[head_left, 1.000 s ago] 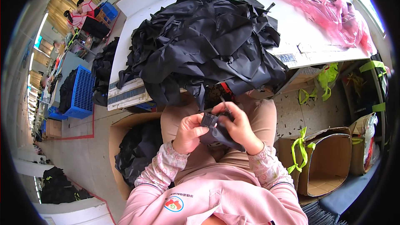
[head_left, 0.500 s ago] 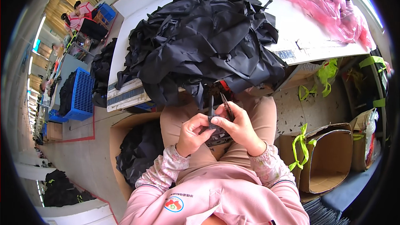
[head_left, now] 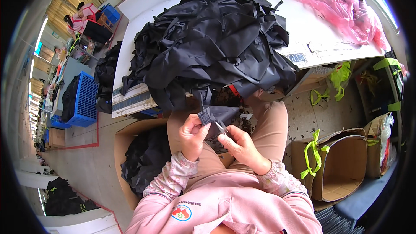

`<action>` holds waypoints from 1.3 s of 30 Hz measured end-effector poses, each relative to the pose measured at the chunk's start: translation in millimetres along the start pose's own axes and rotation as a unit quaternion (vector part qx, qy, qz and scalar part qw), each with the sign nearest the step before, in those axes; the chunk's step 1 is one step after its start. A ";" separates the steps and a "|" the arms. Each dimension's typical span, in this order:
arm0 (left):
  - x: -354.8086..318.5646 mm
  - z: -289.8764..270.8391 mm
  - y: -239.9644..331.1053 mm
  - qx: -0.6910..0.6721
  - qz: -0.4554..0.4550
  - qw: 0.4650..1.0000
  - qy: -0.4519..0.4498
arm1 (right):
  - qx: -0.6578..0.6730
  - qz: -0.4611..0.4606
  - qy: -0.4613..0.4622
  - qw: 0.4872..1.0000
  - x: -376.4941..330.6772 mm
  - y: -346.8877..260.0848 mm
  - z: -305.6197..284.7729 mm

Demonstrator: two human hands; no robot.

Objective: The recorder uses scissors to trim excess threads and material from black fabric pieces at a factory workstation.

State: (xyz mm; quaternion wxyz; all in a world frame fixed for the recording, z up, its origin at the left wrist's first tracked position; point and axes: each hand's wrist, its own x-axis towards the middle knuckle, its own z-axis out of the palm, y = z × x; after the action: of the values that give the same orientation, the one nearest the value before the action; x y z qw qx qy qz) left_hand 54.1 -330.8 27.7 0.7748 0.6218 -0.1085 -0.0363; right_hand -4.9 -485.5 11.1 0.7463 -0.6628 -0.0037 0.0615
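Observation:
Over my lap, my left hand (head_left: 193,136) pinches the edge of a black fabric piece (head_left: 223,113), where a small ribbed black patch (head_left: 206,116) shows. Closed around a small pair of metal thread snips (head_left: 221,127) is my right hand (head_left: 243,148). The snips' tips point up and left, beside the patch; whether they touch the fabric I cannot tell. Just beyond my hands, a large heap of black fabric pieces (head_left: 208,47) spills over the near edge of the white table (head_left: 318,54).
By my left leg stands a cardboard box (head_left: 123,147) with black fabric inside. Cardboard boxes (head_left: 342,164) with yellow-green ties are at the right. Pink plastic wrap (head_left: 329,6) lies at the table's far right. A blue crate (head_left: 84,99) and two people (head_left: 84,19) are farther left.
My left hand has turned and lifted the fabric, so the patch and a wider black panel show. My right hand has moved slightly down, and the snips now point toward the patch.

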 end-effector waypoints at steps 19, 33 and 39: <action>-8.5 -3.2 -6.8 0.055 0.039 0.996 -0.051 | -0.108 -0.093 0.061 0.988 6.4 -15.8 7.2; -13.8 -5.2 -11.8 0.058 0.033 0.996 -0.065 | -0.102 -0.084 0.070 0.989 5.3 -14.4 8.2; -14.6 -2.6 -10.1 0.061 0.041 0.994 -0.075 | -0.108 -0.111 0.084 0.984 4.5 -9.0 7.2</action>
State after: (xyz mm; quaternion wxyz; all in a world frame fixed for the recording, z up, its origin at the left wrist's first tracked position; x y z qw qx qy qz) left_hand 41.3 -327.8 15.5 0.7261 0.6584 -0.1934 -0.0445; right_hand -0.3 -479.0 20.5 0.6703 -0.7376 -0.0215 -0.0787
